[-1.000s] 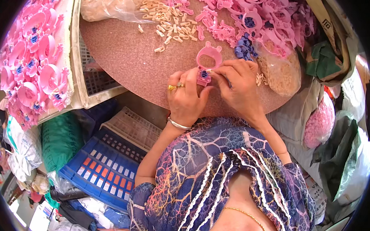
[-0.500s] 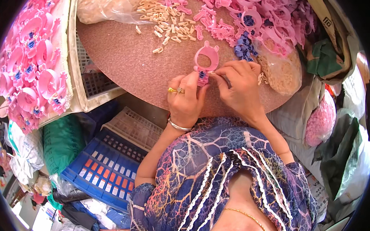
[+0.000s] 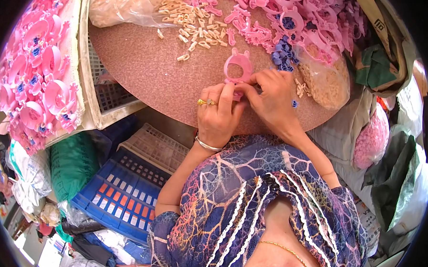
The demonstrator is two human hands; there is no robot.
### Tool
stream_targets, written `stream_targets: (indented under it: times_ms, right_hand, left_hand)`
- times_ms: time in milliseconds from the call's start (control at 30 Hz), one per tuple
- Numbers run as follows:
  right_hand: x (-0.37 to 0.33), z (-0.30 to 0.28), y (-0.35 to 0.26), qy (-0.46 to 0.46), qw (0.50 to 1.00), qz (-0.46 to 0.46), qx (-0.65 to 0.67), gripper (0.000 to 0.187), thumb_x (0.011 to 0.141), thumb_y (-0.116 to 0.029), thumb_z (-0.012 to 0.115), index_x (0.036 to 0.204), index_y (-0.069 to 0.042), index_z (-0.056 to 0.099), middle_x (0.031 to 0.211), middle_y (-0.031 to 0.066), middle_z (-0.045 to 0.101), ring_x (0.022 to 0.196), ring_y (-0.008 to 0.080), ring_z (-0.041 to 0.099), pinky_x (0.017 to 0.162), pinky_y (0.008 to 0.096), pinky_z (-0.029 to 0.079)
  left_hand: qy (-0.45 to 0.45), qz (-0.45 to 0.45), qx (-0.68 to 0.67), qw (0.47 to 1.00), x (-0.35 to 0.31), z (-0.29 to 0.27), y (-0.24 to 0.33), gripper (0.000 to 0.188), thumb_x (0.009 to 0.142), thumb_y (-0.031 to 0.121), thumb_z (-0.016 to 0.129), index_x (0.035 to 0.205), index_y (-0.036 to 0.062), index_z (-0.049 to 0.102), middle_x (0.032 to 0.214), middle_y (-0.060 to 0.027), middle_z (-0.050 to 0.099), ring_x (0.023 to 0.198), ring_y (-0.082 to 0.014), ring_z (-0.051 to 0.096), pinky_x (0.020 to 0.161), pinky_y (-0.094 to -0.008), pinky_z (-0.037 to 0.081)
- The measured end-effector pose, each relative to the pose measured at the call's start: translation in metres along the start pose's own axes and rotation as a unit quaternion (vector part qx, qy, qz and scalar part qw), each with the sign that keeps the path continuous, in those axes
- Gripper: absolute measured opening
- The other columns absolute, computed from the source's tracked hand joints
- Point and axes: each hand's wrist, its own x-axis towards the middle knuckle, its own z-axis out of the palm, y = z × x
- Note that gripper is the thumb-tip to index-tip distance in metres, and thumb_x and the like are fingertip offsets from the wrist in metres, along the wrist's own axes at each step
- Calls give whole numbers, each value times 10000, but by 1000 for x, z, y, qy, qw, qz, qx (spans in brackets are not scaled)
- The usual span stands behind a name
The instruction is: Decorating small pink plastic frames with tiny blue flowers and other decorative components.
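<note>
Near the front of the round table, a pink plastic ring piece (image 3: 246, 59) with two ear-like knobs stands out from between my hands, its ring pointing away from me. My left hand (image 3: 217, 112) is closed on its lower end. Closed as well, my right hand (image 3: 273, 98) pinches the same lower end from the right side, thumb and forefinger meeting over it. The fingers hide that end and anything small held there. A single small blue plastic part (image 3: 295, 103) lies on the table beside my right hand.
Beige clips (image 3: 202, 31) lie loose at the back, next to a clear bag (image 3: 122, 11). Pink pieces (image 3: 309, 19) heap at the far right, with blue parts (image 3: 282, 54) and another bag (image 3: 322, 81) nearer. A crate-like tray (image 3: 89, 91) of pink pieces borders the left.
My right hand has moved a little left, onto the pink piece's lower end, covering the blue part there. The loose blue part beside that hand has come into view.
</note>
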Motion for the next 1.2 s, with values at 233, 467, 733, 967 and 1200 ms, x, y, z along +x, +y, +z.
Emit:
stream_targets:
  times_ms: [233, 467, 733, 967, 1200]
  right_hand:
    - [-1, -5, 10, 10, 995, 61, 81, 127, 808, -197, 758, 873, -110, 692, 787, 23, 652, 789, 213, 613, 782, 380, 366]
    - [-2, -5, 3, 59, 996, -64, 34, 233, 795, -86, 740, 1023, -107, 697, 871, 26, 682, 871, 223, 619, 818, 373, 402]
    - [18, -11, 9, 52, 989, -137, -17, 281, 773, -45, 681, 1044, -120, 702, 976, 36, 701, 935, 231, 614, 856, 374, 395]
    - [80, 13, 30, 83, 985, -153, -18, 172, 799, -96, 641, 956, -122, 709, 947, 37, 711, 936, 239, 608, 848, 391, 400]
    - [95, 26, 12, 26, 985, -151, -74, 69, 800, -102, 624, 844, -100, 678, 863, 69, 666, 915, 252, 595, 834, 400, 407]
  left_hand:
    - [-15, -41, 33, 998, -1, 1, 2, 616, 721, 159, 833, 1229, -6, 529, 1066, -167, 632, 967, -355, 597, 928, -451, 445]
    - [17, -70, -7, 997, -2, 4, 0, 511, 756, 91, 803, 1199, -4, 567, 1049, -155, 661, 962, -341, 615, 845, -441, 494]
    - [46, -76, -22, 996, -5, 0, -1, 517, 706, 34, 832, 1159, 27, 584, 1012, -129, 698, 918, -310, 664, 799, -390, 536]
    - [-25, -75, -27, 997, 0, 1, -1, 448, 740, 88, 795, 1138, 43, 596, 860, -162, 653, 904, -375, 620, 771, -464, 497]
    - [-53, -67, -10, 996, 4, -4, 2, 544, 697, 80, 828, 1177, 31, 578, 975, -120, 706, 954, -342, 637, 847, -439, 496]
